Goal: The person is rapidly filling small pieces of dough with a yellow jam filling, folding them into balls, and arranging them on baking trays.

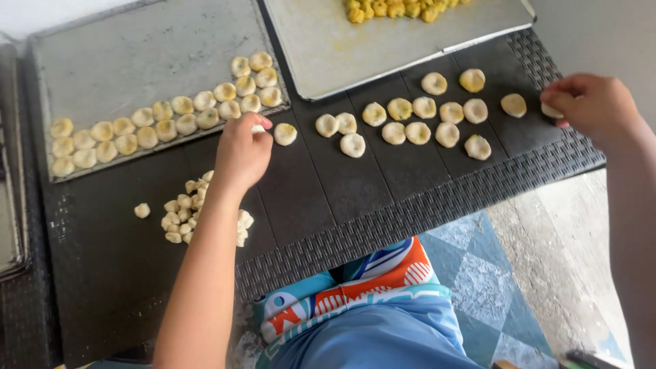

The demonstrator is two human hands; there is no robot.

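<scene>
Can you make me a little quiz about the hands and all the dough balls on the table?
1. True or false: the left tray holds rows of dough balls.
2. Which hand is next to the single ball by that tray's corner: A) left hand B) right hand?
3. What lies on the dark table beside the left forearm?

Key
1. True.
2. A. The right hand is at the far right edge, pinching a pale piece.
3. A heap of small dough lumps, with one lump apart on its left.
</scene>
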